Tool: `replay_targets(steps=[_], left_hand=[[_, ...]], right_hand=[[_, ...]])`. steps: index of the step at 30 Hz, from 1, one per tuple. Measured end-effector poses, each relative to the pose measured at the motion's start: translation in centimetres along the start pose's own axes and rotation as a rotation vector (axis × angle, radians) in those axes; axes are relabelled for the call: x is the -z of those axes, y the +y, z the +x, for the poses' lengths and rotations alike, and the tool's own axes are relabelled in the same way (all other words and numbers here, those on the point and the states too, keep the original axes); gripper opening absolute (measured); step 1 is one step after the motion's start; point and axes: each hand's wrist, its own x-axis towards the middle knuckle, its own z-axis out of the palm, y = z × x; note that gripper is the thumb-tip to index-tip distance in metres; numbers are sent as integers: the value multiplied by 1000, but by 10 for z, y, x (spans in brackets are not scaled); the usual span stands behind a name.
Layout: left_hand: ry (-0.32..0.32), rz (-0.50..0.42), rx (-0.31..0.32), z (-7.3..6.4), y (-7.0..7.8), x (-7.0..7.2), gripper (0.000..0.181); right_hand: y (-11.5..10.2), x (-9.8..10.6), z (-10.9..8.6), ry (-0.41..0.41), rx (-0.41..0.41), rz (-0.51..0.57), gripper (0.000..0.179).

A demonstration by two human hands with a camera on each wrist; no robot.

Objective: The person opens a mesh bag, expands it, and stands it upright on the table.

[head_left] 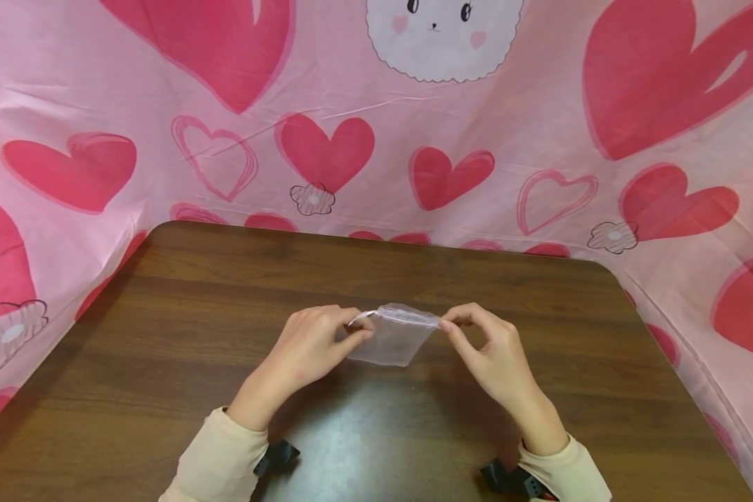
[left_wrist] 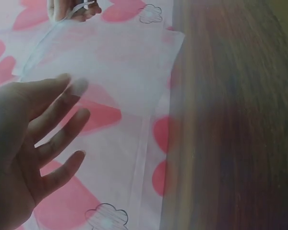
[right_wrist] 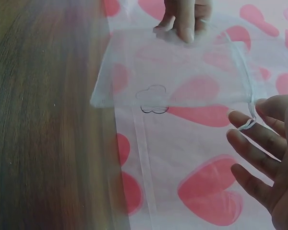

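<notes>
Grained wooden table (head_left: 163,335), sheer pouch (head_left: 392,343), ribbon drawstring (head_left: 364,315)

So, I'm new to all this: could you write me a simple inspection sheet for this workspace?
Surface: brown table with wood grain; some glare near its front.
Job's things: one sheer whitish bag, with a thin white ribbon at its top edge.
Clutter: nothing seen.
Grippers: no robot, two bare hands. The right hand pinches a top corner of the bag; the left hand seems to pinch the opposite side.
Cables: nothing seen.
Surroundings: pink cloth with hearts behind and beside the table; pale sleeves and small black devices at the wrists.
</notes>
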Motion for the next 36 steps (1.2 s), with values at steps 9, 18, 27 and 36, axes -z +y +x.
replay_targets(steps=[9,18,27,36], left_hand=[[74,-82,7,1,4,1,7],[199,-164,6,2,12,-2,7],[231,-241,61,3,16,-5,7],[226,-286,89,3,19,-3,8]], right_hand=[[2,5,0,-28,-61,-45,27],[5,3,-1,-50,-60,-62,28],[4,-4,-3,-119,-92,-117,24],[4,-10,-7,-217,-186,-189,20]])
